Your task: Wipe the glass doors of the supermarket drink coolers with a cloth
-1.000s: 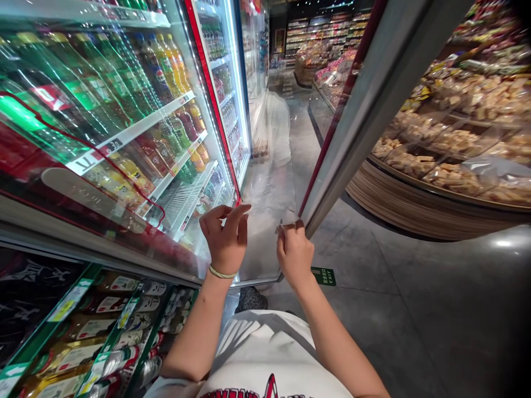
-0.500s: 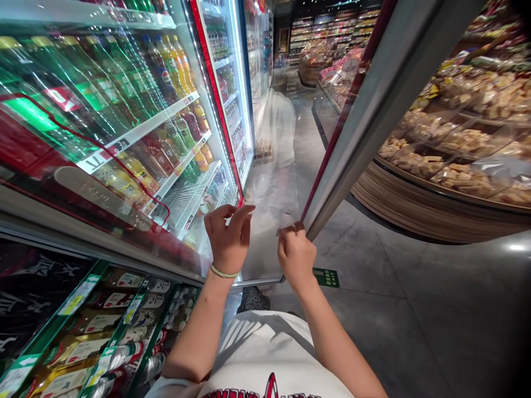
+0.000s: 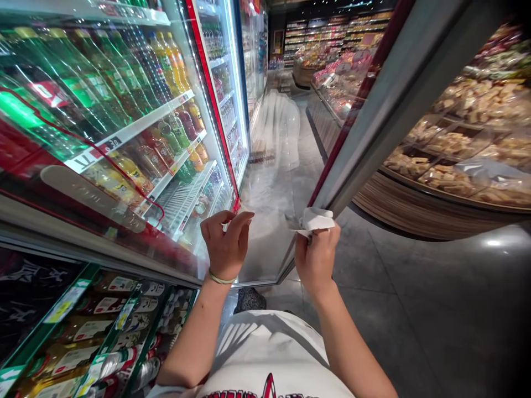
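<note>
a white tissue (image 3: 318, 218) was gripped by the right hand (image 3: 317, 257) near the door frame (image 3: 379, 124); the left hand (image 3: 226, 249) was curled, contents indeterminable.

Here on the left, a white-edged shelf (image 3: 149, 119) carries a packed row of green bottles (image 3: 89, 83), orange bottles (image 3: 173, 58) at its right end, and the lower shelf (image 3: 174, 167) holds more. Across the way, the grey floor (image 3: 394, 298) bears a rounded wood-grain stand (image 3: 418, 205), heaped with pale pieces (image 3: 446, 141).
</note>
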### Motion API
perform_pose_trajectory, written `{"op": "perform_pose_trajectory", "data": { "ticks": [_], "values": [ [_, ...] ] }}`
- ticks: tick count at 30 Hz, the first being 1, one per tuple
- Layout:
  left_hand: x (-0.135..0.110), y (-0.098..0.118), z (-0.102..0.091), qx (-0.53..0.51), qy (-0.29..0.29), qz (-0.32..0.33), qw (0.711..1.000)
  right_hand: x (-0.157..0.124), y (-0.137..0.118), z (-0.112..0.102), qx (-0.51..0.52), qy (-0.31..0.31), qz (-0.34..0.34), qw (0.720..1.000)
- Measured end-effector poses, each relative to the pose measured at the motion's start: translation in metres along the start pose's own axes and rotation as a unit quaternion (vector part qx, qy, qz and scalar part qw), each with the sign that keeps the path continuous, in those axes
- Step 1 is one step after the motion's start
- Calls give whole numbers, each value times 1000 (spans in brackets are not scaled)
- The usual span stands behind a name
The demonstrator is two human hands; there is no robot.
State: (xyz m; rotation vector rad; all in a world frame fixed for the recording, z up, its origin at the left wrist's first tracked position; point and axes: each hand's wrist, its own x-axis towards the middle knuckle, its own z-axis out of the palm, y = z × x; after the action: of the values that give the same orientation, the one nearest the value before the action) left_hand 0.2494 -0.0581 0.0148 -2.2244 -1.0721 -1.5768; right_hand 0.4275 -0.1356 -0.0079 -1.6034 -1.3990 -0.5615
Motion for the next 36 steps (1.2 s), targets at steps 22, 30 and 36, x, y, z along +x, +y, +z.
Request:
{"op": "perform_pose_trajectory", "data": {
  "ticks": [22, 30, 36],
  "values": [
    [-3, -4, -8, -2, -23, 3, 1000, 4, -8, 50, -58, 126, -174, 975],
    [-10, -10, 2, -1, -14, -4, 1000, 8, 2, 50, -48, 134, -146, 979],
    [-11, -8, 6, 0, -2, 2, 1000, 18, 2, 50, -16, 160, -173, 972]
  ]
}}
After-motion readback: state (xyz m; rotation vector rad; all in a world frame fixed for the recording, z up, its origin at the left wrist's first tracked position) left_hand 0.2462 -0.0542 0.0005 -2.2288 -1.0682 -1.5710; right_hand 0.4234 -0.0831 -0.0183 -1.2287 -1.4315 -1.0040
